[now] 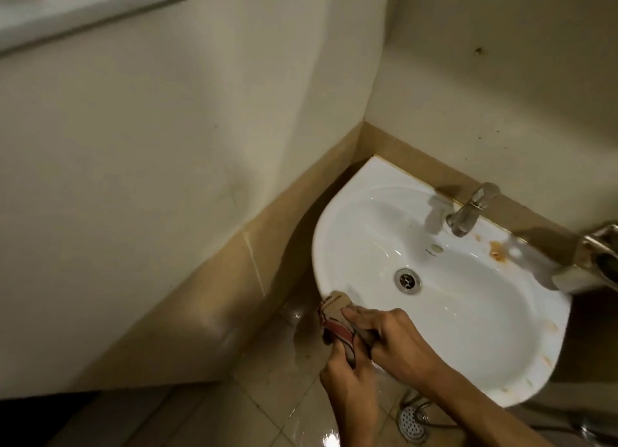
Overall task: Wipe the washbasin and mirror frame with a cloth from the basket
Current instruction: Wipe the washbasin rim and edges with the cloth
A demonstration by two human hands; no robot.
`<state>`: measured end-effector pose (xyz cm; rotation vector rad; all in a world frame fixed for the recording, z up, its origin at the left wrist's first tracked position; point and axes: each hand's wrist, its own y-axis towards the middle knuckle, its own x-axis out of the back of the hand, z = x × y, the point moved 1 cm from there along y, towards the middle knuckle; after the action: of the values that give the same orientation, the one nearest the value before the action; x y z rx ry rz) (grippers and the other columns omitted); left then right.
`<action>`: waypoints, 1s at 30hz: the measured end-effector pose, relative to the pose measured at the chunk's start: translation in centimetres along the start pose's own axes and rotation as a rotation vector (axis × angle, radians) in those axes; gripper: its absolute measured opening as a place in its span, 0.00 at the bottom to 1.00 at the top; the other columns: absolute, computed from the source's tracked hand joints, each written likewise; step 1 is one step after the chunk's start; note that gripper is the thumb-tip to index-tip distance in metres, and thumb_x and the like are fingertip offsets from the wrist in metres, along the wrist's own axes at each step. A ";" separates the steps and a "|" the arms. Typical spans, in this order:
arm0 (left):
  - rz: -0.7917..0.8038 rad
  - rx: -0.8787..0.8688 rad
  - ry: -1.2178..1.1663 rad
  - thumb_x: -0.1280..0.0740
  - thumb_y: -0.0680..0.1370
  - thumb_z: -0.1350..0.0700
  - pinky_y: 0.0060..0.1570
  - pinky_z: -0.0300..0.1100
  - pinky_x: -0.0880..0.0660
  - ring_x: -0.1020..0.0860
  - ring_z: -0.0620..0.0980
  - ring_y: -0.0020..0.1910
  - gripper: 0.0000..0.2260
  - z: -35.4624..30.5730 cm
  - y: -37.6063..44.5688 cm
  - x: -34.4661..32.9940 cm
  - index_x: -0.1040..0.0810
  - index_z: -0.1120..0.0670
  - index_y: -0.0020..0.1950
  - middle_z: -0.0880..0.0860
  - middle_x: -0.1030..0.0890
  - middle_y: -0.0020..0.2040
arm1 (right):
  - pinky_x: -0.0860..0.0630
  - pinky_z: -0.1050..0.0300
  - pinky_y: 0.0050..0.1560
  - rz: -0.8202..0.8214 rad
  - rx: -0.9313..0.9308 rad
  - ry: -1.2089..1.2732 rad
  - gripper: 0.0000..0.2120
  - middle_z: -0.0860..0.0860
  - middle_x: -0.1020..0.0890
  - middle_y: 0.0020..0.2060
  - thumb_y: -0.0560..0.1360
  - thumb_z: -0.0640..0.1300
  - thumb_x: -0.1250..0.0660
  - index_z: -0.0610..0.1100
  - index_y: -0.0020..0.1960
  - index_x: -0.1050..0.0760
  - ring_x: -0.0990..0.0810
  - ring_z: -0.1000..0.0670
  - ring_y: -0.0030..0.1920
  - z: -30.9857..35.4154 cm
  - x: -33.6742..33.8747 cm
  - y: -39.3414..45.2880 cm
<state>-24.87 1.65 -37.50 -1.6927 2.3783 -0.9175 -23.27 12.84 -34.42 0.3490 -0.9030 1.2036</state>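
Observation:
A white washbasin [475, 316] is fixed to the wall at the right, with rust-coloured stains on its back ledge and right rim. A bunched tan cloth with red and dark stripes [334, 313] presses on the basin's front-left rim. My right hand [398, 339] grips the cloth from the right, fingers curled over it. Below it, my left hand [347, 376] holds the cloth's hanging end. A pale ledge or frame [100, 8] crosses the top left corner; I cannot tell whether it is the mirror frame. No basket is in view.
A metal tap [468, 212] stands on the basin's back ledge, and a metal drain [407, 280] sits in the bowl. A shiny metal fitting [598, 256] juts in at the right edge. The tiled floor [267, 406] is wet, with a round floor drain [411, 423] under the basin.

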 end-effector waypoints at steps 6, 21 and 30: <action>-0.272 -0.023 0.127 0.44 0.83 0.36 0.42 0.41 0.19 0.16 0.59 0.46 0.35 2.4 0.5 0.0 0.20 0.65 0.69 0.65 0.13 0.50 | 0.22 0.45 0.44 0.226 -0.141 -0.062 0.16 0.49 0.17 0.35 0.68 0.46 0.46 0.45 0.45 0.21 0.21 0.53 0.36 -0.7 4.3 -4.1; 0.135 -0.782 0.744 0.41 0.87 0.57 0.79 0.43 0.38 0.36 0.55 0.82 0.25 -23.7 13.6 -0.5 0.41 0.57 0.85 0.57 0.36 0.83 | 0.26 0.45 0.68 -0.160 -0.222 -0.309 0.28 0.37 0.26 0.70 0.78 0.28 0.40 0.36 0.77 0.35 0.26 0.35 0.68 4.3 13.5 11.1; 0.569 -1.091 0.952 0.44 0.87 0.52 0.83 0.50 0.51 0.50 0.53 0.86 0.26 -21.6 21.5 -17.0 0.45 0.51 0.86 0.51 0.48 0.87 | 0.16 0.38 0.58 -0.140 -0.750 -0.809 0.23 0.30 0.15 0.55 0.72 0.35 0.27 0.31 0.66 0.20 0.14 0.30 0.56 -7.0 13.5 17.7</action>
<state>-44.78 30.26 -35.42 -0.4146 4.1576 -0.2813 -35.37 32.68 -32.41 0.2721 -1.9095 0.4949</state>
